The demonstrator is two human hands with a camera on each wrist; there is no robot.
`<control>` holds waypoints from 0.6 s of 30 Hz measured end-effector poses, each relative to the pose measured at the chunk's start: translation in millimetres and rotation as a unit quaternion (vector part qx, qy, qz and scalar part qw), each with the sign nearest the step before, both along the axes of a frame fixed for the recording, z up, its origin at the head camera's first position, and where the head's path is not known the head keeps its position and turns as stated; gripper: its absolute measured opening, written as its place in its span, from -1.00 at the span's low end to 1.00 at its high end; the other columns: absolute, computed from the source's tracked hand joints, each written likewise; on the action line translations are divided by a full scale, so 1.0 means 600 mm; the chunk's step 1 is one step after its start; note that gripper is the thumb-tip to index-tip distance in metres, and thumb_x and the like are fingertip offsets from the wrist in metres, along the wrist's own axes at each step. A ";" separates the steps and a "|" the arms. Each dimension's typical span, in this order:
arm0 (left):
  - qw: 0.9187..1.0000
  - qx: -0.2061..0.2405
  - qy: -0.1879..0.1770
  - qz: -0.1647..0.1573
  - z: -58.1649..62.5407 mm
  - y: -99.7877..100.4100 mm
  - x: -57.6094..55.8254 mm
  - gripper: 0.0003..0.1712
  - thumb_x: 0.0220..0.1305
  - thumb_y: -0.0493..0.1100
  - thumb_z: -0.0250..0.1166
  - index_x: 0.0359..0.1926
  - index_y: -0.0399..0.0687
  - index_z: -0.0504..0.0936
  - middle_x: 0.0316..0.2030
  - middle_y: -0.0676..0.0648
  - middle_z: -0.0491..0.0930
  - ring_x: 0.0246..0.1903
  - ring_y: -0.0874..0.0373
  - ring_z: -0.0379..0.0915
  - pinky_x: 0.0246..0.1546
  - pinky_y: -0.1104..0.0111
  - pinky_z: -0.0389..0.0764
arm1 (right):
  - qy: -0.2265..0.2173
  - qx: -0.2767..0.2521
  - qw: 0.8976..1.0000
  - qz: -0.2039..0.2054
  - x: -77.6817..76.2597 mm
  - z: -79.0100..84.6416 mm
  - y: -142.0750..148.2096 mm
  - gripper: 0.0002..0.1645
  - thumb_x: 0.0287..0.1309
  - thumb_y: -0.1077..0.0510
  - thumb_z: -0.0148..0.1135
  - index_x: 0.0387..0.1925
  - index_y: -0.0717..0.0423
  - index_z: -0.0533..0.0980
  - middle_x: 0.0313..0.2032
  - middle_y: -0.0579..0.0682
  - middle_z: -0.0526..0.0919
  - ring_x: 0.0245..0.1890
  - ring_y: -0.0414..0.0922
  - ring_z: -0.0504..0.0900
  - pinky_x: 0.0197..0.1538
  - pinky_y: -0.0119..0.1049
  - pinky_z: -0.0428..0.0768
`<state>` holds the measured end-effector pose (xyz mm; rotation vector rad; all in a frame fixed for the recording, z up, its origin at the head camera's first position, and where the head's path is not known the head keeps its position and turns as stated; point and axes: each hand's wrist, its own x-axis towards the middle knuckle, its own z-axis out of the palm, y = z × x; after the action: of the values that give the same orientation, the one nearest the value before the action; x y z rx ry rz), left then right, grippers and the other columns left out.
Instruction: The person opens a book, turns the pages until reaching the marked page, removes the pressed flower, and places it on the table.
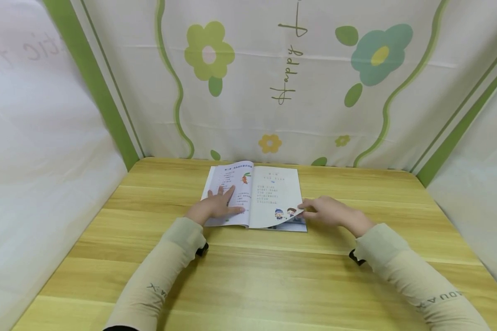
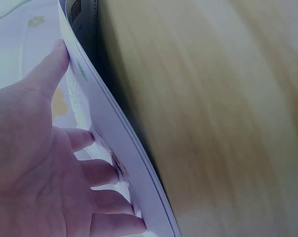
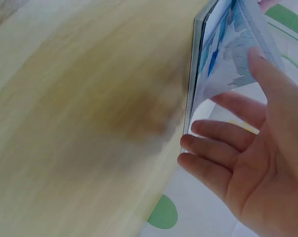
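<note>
An open book [image 1: 273, 184] lies toward the far side of the table, with printed text and small cartoon pictures on its pages. My left hand [image 1: 217, 204] rests on the left page with its fingers spread; in the left wrist view the fingertips and thumb touch the paper. At the lower right corner of the book, my right hand [image 1: 327, 210] pinches a page [image 3: 233, 64] between thumb and index finger. That page's corner is lifted and curls over a bluish picture on the sheet beneath. The other right fingers [image 3: 213, 148] extend by the book's edge.
The wooden table [image 1: 257, 280] stretches around the book on all sides. A white curtain [image 1: 248, 119] with flowers and lettering hangs behind the far edge, and pale curtains [image 1: 45, 151] flank both sides. Dark bands [image 1: 356, 257] sit at both wrists.
</note>
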<state>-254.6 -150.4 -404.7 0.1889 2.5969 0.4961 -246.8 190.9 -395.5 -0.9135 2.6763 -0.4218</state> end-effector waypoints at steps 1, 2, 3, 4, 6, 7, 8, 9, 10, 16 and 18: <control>1.000 0.000 0.000 0.001 0.000 0.000 0.000 0.08 0.13 0.47 0.01 0.47 0.15 -0.29 0.39 -0.30 -0.42 0.28 -0.44 -0.58 0.15 -0.31 -0.19 | 0.004 -0.004 1.000 -0.005 -0.001 0.001 0.000 -0.52 0.30 -0.04 0.06 0.14 0.12 0.48 0.15 0.22 0.44 -0.46 -0.17 0.47 -0.09 -0.10 0.48; 1.000 0.001 -0.001 0.002 0.001 0.000 0.000 0.08 0.13 0.47 0.01 0.46 0.16 -0.29 0.39 -0.29 -0.42 0.28 -0.43 -0.58 0.15 -0.31 -0.19 | 0.008 -0.010 1.000 -0.009 -0.001 0.002 0.000 -0.51 0.30 -0.05 0.05 0.14 0.14 0.48 0.11 0.21 0.48 -0.52 -0.20 0.41 -0.14 -0.13 0.48; 1.000 0.000 0.000 0.001 0.001 0.000 0.000 0.08 0.13 0.47 0.01 0.47 0.16 -0.29 0.40 -0.29 -0.42 0.28 -0.43 -0.58 0.15 -0.31 -0.19 | 0.009 -0.016 1.000 -0.012 -0.002 0.004 0.000 -0.49 0.30 -0.07 0.05 0.14 0.16 0.47 0.06 0.21 0.52 -0.58 -0.20 0.38 -0.17 -0.12 0.48; 1.000 -0.001 0.000 0.001 0.000 0.000 0.000 0.08 0.13 0.47 0.01 0.47 0.15 -0.28 0.40 -0.29 -0.42 0.28 -0.43 -0.58 0.15 -0.30 -0.19 | 0.010 -0.023 1.000 -0.017 -0.002 0.006 -0.002 -0.48 0.30 -0.08 0.05 0.13 0.17 0.47 0.04 0.18 0.55 -0.55 -0.20 0.43 -0.14 -0.11 0.50; 1.000 -0.003 0.001 0.000 0.000 0.000 0.000 0.08 0.13 0.47 0.01 0.47 0.15 -0.28 0.40 -0.29 -0.42 0.28 -0.43 -0.57 0.16 -0.30 -0.18 | 0.013 -0.035 0.999 -0.023 -0.002 0.009 -0.004 -0.44 0.30 -0.12 0.03 0.13 0.18 0.47 0.02 0.16 0.57 -0.38 -0.17 0.54 -0.07 -0.09 0.49; 1.000 -0.003 0.001 0.000 0.000 0.000 0.000 0.08 0.13 0.47 0.01 0.47 0.15 -0.28 0.40 -0.29 -0.41 0.28 -0.43 -0.57 0.16 -0.30 -0.18 | 0.011 -0.042 0.999 -0.027 -0.001 0.010 -0.005 -0.42 0.30 -0.14 0.02 0.13 0.19 0.47 0.01 0.16 0.57 -0.36 -0.12 0.55 -0.06 -0.08 0.48; 1.000 -0.004 0.002 0.000 -0.001 0.000 -0.001 0.09 0.13 0.47 0.01 0.47 0.15 -0.27 0.40 -0.30 -0.41 0.29 -0.43 -0.57 0.16 -0.30 -0.18 | 0.010 -0.046 0.998 -0.031 -0.002 0.011 -0.006 -0.41 0.30 -0.16 0.01 0.14 0.18 0.47 0.01 0.14 0.57 -0.27 -0.07 0.58 -0.02 -0.05 0.48; 1.000 -0.004 0.002 -0.001 -0.001 0.000 -0.001 0.09 0.13 0.47 0.01 0.47 0.14 -0.27 0.40 -0.30 -0.41 0.29 -0.43 -0.57 0.16 -0.29 -0.19 | 0.009 -0.051 0.998 -0.035 -0.001 0.012 -0.007 -0.39 0.29 -0.18 0.00 0.14 0.18 0.46 0.01 0.14 0.57 -0.18 -0.02 0.59 0.02 -0.01 0.46; 1.000 -0.003 0.002 -0.001 -0.001 0.000 -0.001 0.09 0.13 0.47 0.01 0.47 0.14 -0.27 0.40 -0.30 -0.41 0.28 -0.43 -0.57 0.16 -0.29 -0.19 | 0.009 -0.054 0.998 -0.039 -0.001 0.013 -0.009 -0.37 0.29 -0.20 -0.01 0.15 0.17 0.46 0.00 0.13 0.58 -0.13 -0.01 0.58 0.05 0.00 0.44; 1.000 0.000 0.004 -0.001 -0.001 0.000 -0.001 0.08 0.13 0.46 0.02 0.47 0.13 -0.27 0.39 -0.31 -0.41 0.28 -0.44 -0.55 0.16 -0.29 -0.19 | 0.013 -0.062 0.995 -0.076 -0.003 0.017 -0.017 -0.25 0.24 -0.33 -0.08 0.18 0.15 0.44 0.06 0.16 0.54 0.08 0.13 0.47 0.13 0.07 0.35; 1.000 -0.001 0.004 -0.001 -0.001 0.001 -0.001 0.09 0.13 0.47 0.02 0.47 0.14 -0.27 0.40 -0.30 -0.41 0.28 -0.44 -0.56 0.16 -0.29 -0.18 | 0.008 -0.069 0.993 -0.099 -0.003 0.019 -0.021 -0.19 0.21 -0.39 -0.10 0.18 0.14 0.44 0.10 0.18 0.50 0.15 0.16 0.40 0.14 0.09 0.32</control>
<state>-255.4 -150.0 -405.4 0.1923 2.6054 0.4936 -248.8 178.5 -384.1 -0.6922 2.7924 -0.6525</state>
